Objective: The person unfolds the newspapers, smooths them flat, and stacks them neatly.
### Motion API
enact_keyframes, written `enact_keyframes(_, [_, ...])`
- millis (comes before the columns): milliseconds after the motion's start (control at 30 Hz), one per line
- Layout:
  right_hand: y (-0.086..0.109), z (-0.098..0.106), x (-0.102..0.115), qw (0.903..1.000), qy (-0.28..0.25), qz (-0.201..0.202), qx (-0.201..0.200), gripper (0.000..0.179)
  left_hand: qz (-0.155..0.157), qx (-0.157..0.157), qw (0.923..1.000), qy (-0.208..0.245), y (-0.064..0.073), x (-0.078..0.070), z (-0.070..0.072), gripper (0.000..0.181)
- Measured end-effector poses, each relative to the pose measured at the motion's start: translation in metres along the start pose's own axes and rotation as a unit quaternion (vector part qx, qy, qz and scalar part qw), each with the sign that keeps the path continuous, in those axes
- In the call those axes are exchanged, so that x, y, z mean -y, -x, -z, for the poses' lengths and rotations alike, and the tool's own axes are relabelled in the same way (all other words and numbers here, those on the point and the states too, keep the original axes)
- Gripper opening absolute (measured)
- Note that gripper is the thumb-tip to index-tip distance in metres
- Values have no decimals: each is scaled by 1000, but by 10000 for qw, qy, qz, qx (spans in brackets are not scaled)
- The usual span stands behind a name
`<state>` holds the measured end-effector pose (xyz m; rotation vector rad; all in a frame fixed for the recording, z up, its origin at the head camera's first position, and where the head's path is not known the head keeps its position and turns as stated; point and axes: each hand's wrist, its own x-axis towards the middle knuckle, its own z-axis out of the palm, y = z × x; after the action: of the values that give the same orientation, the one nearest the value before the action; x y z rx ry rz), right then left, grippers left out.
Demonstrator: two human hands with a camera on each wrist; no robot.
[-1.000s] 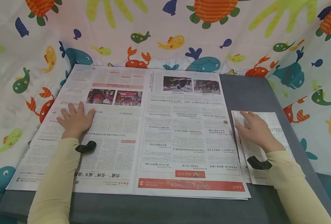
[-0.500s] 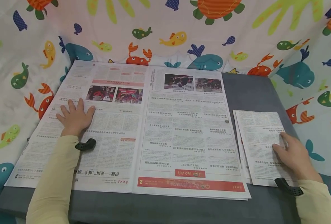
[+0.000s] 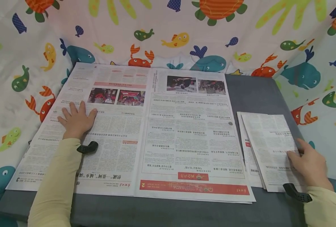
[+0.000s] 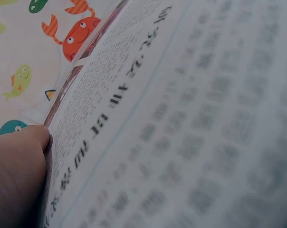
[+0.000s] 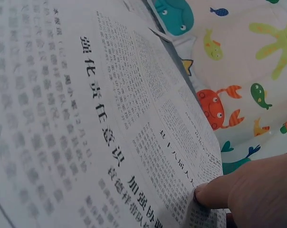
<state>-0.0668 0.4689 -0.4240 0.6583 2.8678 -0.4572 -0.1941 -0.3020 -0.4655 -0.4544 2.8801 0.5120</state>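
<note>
A large newspaper [image 3: 196, 142] lies spread out, its print upside down in the head view. My left hand [image 3: 78, 123] rests flat on its left page with the fingers spread. To the right is a small stack of folded newspapers. My right hand [image 3: 311, 164] pinches the right edge of the top folded newspaper [image 3: 270, 148], thumb on the upper face and the other fingers mostly hidden at or below the edge. Another folded newspaper [image 3: 250, 157] shows beneath it on the left. In the right wrist view, the thumb [image 5: 219, 192] presses on the printed sheet.
A dark grey table [image 3: 168, 209] carries all the papers. Behind and at both sides hangs a white cloth [image 3: 114, 31] printed with sea animals. A black wrist camera [image 3: 87, 147] is on the left wrist, another [image 3: 297, 192] on the right.
My right hand has drawn back from atop the folded stack to its right edge. The top folded newspaper has slid slightly right and nearer, baring more of the one below. My left hand stays put.
</note>
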Motion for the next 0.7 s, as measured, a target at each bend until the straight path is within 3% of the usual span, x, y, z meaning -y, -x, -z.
enact_keyframes(167, [0,0,1,9992,34,-339,-193,73,-3,15,10000,7,0,1,-1,92])
enact_keyframes(367, [4,7,-1,9977,-333,-560,-168,74,37,26,10000,17,1,0,-1,92])
enact_keyframes(533, [5,15,-7,9975,-652,-263,33,82,-5,11,10000,32,1,-1,0,92])
enact_keyframes(700, [5,16,-14,9897,-1259,427,536,83,-18,-18,10000,42,2,-1,1,92])
